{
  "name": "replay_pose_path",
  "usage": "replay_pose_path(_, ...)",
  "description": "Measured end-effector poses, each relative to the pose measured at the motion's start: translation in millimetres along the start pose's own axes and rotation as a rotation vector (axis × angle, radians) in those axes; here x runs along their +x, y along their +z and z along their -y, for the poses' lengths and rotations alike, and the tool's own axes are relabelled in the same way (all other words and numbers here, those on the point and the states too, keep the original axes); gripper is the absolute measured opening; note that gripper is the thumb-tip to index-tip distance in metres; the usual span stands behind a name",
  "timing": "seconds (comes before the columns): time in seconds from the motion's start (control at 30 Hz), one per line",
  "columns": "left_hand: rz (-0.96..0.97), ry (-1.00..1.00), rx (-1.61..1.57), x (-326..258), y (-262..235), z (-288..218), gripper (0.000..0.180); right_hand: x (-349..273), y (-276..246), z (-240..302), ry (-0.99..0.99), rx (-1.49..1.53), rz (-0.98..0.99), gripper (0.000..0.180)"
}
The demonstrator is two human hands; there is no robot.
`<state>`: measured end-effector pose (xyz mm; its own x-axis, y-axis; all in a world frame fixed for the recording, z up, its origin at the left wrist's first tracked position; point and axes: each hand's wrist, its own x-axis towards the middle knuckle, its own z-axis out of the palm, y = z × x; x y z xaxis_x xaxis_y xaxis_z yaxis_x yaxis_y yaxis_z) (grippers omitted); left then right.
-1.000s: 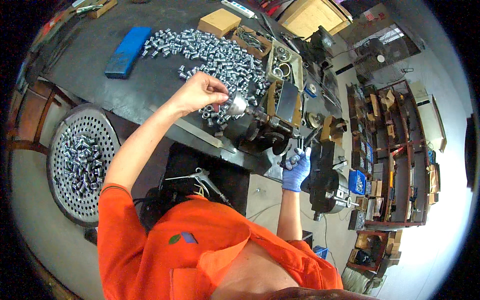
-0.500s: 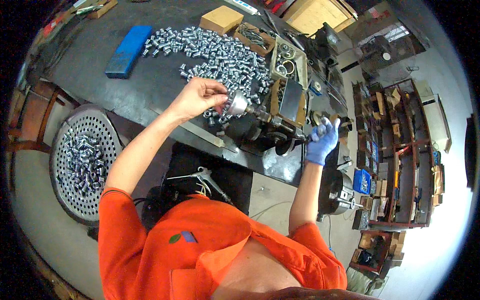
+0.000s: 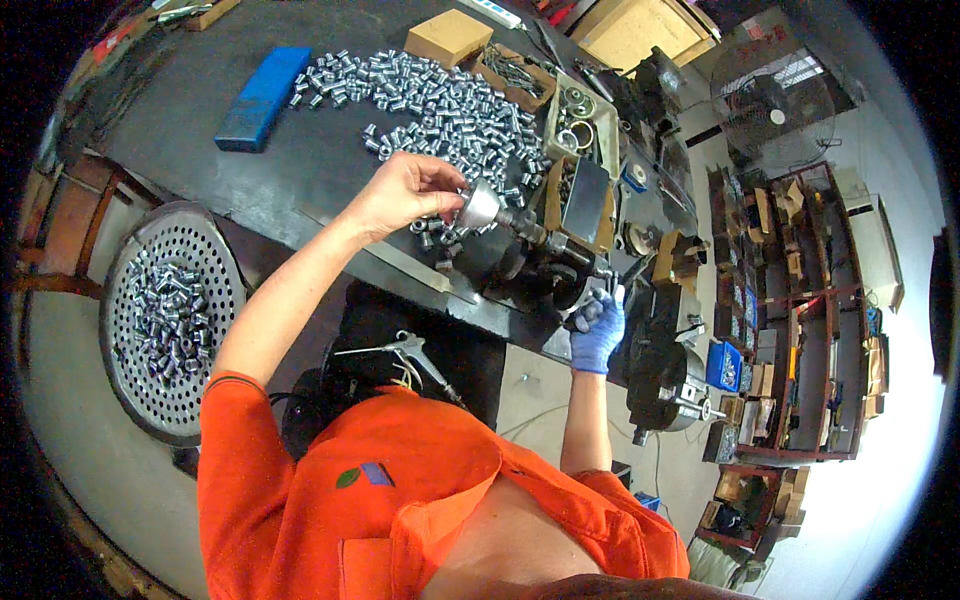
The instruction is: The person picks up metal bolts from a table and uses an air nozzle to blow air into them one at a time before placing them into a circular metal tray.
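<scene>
Left hand: the bare left hand is up over the dark worktop. Its fingers are curled and pinch a small shiny metal piece at the front end of the machine.
Shiny metal piece: round and silver. It sits at the tip of the dark machine, just past the near edge of the pile of metal bits.
Right hand: the right hand wears a blue glove. Its fingers are closed around a dark handle low on the side of the machine, just off the front edge of the worktop.
Pile of metal bits: lots of little silver tubes lie spread on the worktop, behind the left hand.
Round tray: a grey round tray with holes sits to the person's left, lower than the worktop. More little silver tubes lie in it.
Blue block: a flat blue block lies on the worktop, left of the pile.
Boxes: a brown cardboard box stands at the back of the worktop.
Air gun: a grey spray tool hangs just under the worktop edge, near the orange shirt.
Shelves: full shelves stand far off to the right.
</scene>
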<state>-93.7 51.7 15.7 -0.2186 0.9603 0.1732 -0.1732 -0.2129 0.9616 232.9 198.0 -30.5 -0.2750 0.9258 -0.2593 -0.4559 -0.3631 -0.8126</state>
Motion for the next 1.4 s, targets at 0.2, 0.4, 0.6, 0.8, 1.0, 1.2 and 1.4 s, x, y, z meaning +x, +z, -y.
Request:
replay_pose_path(0.2,-0.093,0.001,0.026,-6,7,-5,0.014,-21,8,22,-0.107,-0.006,0.101,0.044)
replay_pose_path(0.4,-0.093,0.048,0.199,-8,17,3,0.016,-3,3,3,0.003,-0.045,-0.092,0.044)
replay_pose_path(0.6,-0.161,-0.007,0.381,0,24,-1,0.029,103,-28,-14,-0.022,-0.11,-0.005,0.03)
replay_pose_path(0.8,-0.192,-0.119,0.402,-8,11,-2,0.039,63,69,48,-0.348,-0.242,-0.027,0.034)
replay_pose_path(1.0,-0.191,-0.205,0.119,-15,18,-7,0.032,-16,33,58,-0.255,0.173,0.38,0.042)
replay_pose_path(1.2,-0.229,-0.221,0.077,-13,18,-6,0.034,-6,-1,10,0.038,-0.022,0.202,0.041)
replay_pose_path(1.4,-0.211,-0.149,0.124,-21,3,-10,0.034,58,46,19,-0.022,-0.212,0.217,0.035)
